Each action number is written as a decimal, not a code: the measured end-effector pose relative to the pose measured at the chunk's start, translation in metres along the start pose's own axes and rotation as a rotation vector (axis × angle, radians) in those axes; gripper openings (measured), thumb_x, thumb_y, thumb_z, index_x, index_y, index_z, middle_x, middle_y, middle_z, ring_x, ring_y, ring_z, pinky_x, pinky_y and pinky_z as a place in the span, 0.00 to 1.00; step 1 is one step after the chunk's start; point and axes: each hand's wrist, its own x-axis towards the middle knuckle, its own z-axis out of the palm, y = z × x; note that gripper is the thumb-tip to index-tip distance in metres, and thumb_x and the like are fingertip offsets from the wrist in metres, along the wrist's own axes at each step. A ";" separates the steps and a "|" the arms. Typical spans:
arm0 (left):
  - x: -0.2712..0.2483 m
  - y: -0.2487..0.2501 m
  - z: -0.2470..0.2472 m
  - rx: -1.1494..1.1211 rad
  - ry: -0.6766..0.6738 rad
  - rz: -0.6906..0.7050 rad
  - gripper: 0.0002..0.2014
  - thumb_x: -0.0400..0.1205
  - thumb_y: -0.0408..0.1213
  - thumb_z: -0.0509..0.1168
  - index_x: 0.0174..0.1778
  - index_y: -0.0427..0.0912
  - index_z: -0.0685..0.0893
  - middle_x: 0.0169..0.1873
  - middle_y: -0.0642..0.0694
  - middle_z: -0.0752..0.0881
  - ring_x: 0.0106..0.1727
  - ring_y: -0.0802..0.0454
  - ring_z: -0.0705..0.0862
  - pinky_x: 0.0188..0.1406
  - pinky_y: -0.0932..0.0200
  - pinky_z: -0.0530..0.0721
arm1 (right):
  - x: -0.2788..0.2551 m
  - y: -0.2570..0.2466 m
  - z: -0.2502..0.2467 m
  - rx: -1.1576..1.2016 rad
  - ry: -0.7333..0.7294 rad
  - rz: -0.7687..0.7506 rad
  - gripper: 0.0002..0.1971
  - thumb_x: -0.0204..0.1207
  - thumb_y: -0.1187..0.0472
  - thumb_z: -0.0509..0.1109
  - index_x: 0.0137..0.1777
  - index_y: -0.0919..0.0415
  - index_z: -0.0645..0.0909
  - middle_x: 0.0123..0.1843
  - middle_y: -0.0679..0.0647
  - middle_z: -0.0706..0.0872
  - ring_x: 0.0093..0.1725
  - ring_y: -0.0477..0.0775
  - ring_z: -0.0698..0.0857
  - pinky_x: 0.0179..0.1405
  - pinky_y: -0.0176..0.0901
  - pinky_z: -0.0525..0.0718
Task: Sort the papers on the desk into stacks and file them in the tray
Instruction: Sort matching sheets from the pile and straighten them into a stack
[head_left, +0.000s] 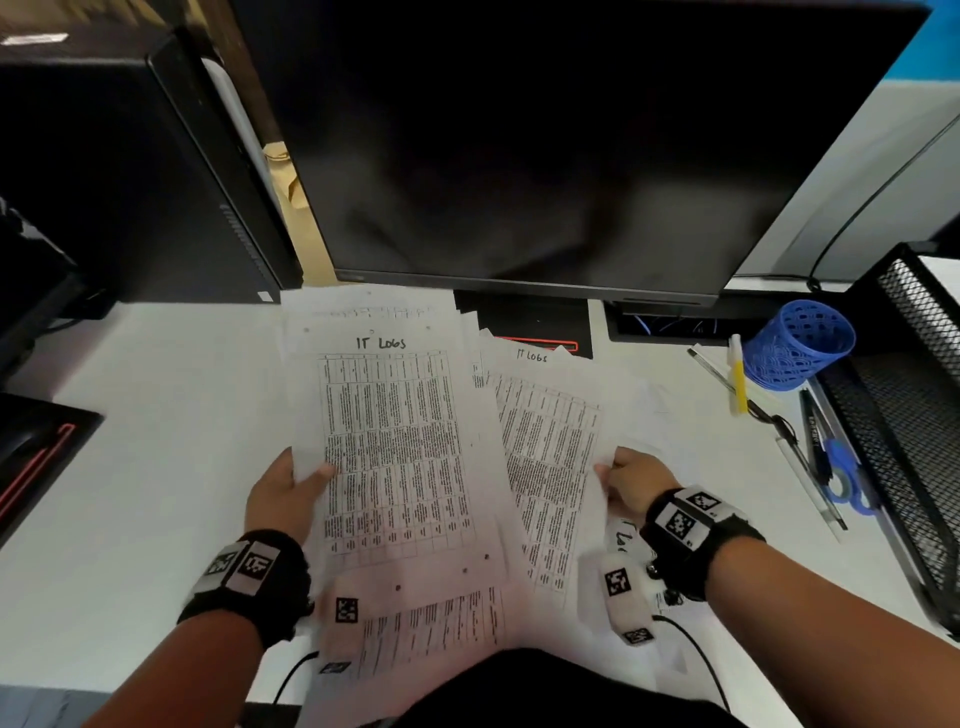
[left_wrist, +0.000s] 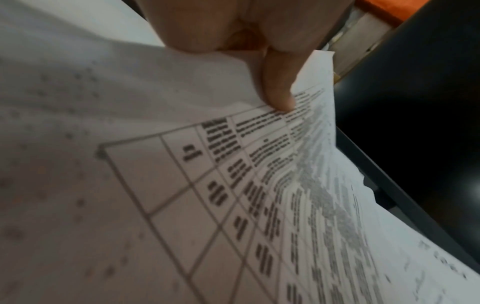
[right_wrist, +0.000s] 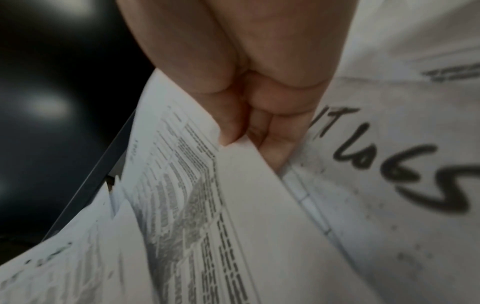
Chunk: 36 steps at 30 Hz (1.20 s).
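White printed sheets headed "IT LOGS" lie fanned over the desk in front of the monitor. My left hand (head_left: 291, 486) pinches the left edge of the top sheet (head_left: 395, 441), thumb on its printed table; in the left wrist view the thumb (left_wrist: 278, 90) presses on that sheet (left_wrist: 233, 195). My right hand (head_left: 631, 480) pinches the right edge of a second sheet (head_left: 550, 447) lying partly under the first. The right wrist view shows its fingers (right_wrist: 272, 131) curled round that sheet's edge (right_wrist: 233, 216), above another sheet (right_wrist: 389, 164) marked "IT LOGS". The black mesh tray (head_left: 904, 395) stands at the right.
A dark monitor (head_left: 519, 145) rises right behind the papers, with a black computer tower (head_left: 119, 171) at the left. A blue pen cup (head_left: 797, 345), pens, a yellow marker (head_left: 737, 382) and blue scissors (head_left: 844, 480) lie between papers and tray.
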 end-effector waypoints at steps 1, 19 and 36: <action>0.001 -0.002 -0.003 -0.031 -0.013 0.006 0.06 0.80 0.39 0.67 0.51 0.45 0.84 0.49 0.46 0.88 0.53 0.45 0.84 0.57 0.53 0.78 | -0.002 0.000 -0.003 0.031 -0.006 0.003 0.10 0.81 0.68 0.62 0.41 0.63 0.82 0.43 0.64 0.88 0.43 0.61 0.85 0.55 0.60 0.86; -0.035 -0.011 -0.010 -0.417 -0.248 -0.077 0.09 0.82 0.28 0.60 0.53 0.41 0.85 0.46 0.40 0.91 0.45 0.43 0.90 0.45 0.50 0.84 | -0.040 -0.011 -0.003 0.247 -0.149 -0.196 0.11 0.82 0.71 0.60 0.55 0.64 0.84 0.50 0.61 0.88 0.46 0.59 0.85 0.48 0.48 0.84; -0.078 0.144 0.046 -0.405 -0.031 0.493 0.09 0.85 0.36 0.58 0.58 0.55 0.72 0.49 0.64 0.82 0.49 0.74 0.80 0.53 0.71 0.77 | -0.132 -0.102 -0.024 0.295 0.277 -0.780 0.19 0.84 0.68 0.56 0.71 0.49 0.69 0.55 0.40 0.81 0.51 0.33 0.79 0.44 0.10 0.73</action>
